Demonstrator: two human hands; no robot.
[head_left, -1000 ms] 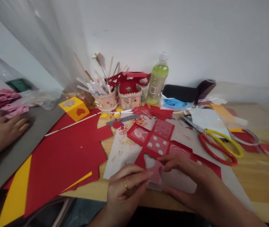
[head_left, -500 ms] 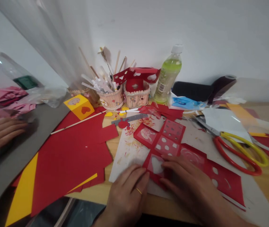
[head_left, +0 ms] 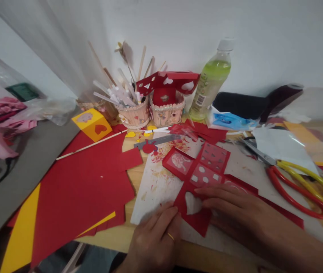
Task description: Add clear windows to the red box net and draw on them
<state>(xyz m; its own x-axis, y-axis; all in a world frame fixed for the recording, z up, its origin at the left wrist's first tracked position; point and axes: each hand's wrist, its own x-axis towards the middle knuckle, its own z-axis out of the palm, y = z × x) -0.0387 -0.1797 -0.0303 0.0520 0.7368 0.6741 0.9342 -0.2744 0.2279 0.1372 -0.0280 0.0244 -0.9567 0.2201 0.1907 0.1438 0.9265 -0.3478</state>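
A red paper cutout (head_left: 188,222) in a branching net of square panels lies before me, with cut-out windows backed by pale translucent film on several panels. Its nearest panel has a heart-shaped window (head_left: 193,203). My left hand (head_left: 157,237), wearing a ring, has its fingers drawn together at this panel's left edge, closed on it. My right hand (head_left: 241,212) reaches in from the right, its fingers stretched over the heart panel's right side and touching by the heart. The right thumb is hidden. That hand and forearm cover part of the right-hand panels.
Scissors (head_left: 300,187) lie at right. Red card sheets (head_left: 84,193) and a thin stick (head_left: 93,145) are at left. A ruler (head_left: 161,140), decorated baskets (head_left: 167,114), a green drink bottle (head_left: 211,83) and a yellow paper box (head_left: 92,125) stand or lie behind. White board (head_left: 147,197) is underneath.
The heart panel now looks plain red, where pale film covered it before. My right fingers shifted slightly over it. Another hand at far left has left the view, which shifted a little.
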